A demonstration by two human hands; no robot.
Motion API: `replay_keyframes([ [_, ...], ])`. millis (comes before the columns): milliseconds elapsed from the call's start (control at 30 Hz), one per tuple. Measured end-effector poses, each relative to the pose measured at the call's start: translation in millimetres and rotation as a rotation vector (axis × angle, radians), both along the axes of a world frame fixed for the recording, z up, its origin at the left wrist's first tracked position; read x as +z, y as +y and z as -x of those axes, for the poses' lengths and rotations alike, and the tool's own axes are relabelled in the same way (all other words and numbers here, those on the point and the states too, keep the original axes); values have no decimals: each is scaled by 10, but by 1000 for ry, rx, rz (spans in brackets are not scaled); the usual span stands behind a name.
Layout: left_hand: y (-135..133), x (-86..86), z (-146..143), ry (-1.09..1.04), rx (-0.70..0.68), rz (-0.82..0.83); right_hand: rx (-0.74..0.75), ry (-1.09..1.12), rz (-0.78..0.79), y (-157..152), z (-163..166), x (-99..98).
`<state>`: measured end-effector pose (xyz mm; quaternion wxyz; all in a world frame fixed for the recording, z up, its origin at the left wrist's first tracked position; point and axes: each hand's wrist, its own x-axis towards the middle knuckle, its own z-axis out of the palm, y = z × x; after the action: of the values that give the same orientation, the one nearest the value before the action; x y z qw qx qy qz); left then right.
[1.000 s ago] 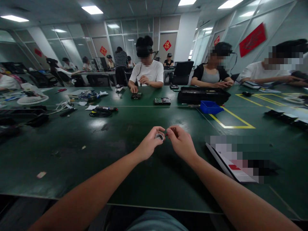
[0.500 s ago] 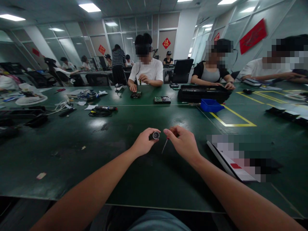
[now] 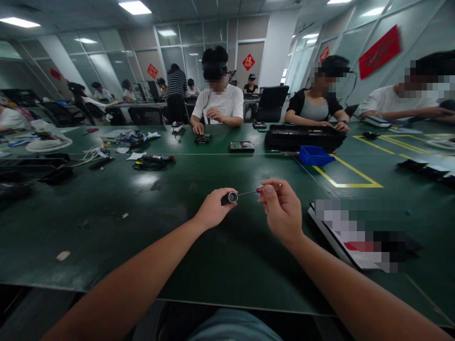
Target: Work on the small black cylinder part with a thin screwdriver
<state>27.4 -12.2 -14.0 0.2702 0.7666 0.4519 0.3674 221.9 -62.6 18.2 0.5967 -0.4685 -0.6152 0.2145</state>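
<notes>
My left hand is closed around a dark cylindrical piece, whose round metal-rimmed end faces me. Most of its body is hidden by the fingers. A screwdriver with a thin shaft and a reddish, see-through handle is pinched in my right hand. Its shaft points left, and the tip is at the rim of the cylinder's round end; whether it touches cannot be made out. Both hands are above the green table.
To the right lies a white booklet-like item, partly blurred. Farther back are a blue bin, a long black casing, a hard drive and a cable bundle. Co-workers sit across the table.
My right hand has moved right and turned, swinging the screwdriver from pointing down to nearly level, its tip now at the cylinder. The left hand keeps its hold.
</notes>
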Motion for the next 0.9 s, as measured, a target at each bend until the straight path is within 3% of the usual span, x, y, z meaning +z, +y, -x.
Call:
replay_keyframes([
  [233,-9,5,-6,4,-8,-13,101,-78,48,25,11,-25],
  [900,-12,42,27,34,-39,-64,-96,-297,9,51,-32,72],
])
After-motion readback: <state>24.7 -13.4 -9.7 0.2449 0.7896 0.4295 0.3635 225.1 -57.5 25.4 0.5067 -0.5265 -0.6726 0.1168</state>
